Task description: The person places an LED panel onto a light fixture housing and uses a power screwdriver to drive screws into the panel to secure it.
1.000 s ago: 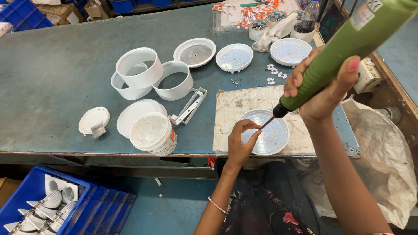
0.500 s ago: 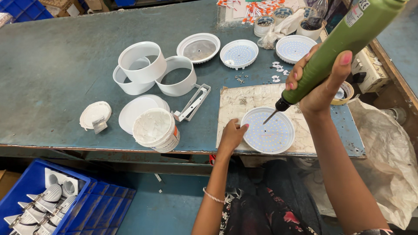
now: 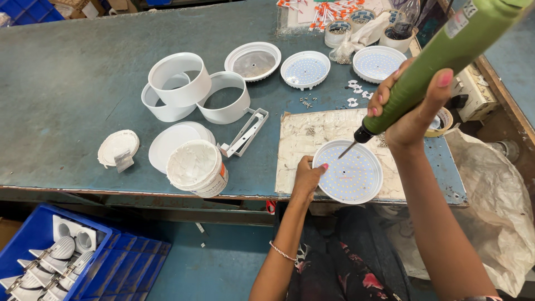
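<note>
— Teal workbench (image 3: pixel 83 83), scuffed and crowded: white ring housings (image 3: pixel 179 78), more round LED plates (image 3: pixel 305 69) at the back, loose screws (image 3: pixel 306 102), a blue crate (image 3: pixel 50 256) of parts on the floor below.

— And the hands?

— Right hand (image 3: pixel 409 114) wraps closed around a green electric screwdriver (image 3: pixel 446 53), its bit hovering just above the round LED plate (image 3: pixel 348 171). That plate sits on a worn white mat (image 3: pixel 312 134) at the near table edge. Left hand (image 3: pixel 308 177) presses its rim, fingers curled on it.

— Risk?

— I'd judge the bit could skid off a screw and scratch the LEDs, since the driver is tilted. The left fingertips sit near the tip, too.
</note>
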